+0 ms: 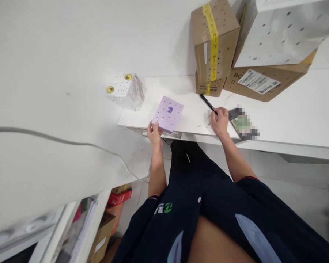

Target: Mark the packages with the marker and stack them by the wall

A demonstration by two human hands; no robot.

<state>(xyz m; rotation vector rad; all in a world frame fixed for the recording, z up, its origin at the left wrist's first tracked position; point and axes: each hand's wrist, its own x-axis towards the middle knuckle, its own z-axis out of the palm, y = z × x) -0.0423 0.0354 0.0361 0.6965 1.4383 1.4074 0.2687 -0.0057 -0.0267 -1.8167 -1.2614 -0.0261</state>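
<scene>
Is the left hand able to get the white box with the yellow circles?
Probably yes. The white box stands close by, with bare tabletop between. But the left hand has hold of the purple box, so it would likely need to let go first.

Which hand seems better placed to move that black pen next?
Probably the right hand: it is already at the near end of the black pen, while the left hand grips the purple box.
</scene>
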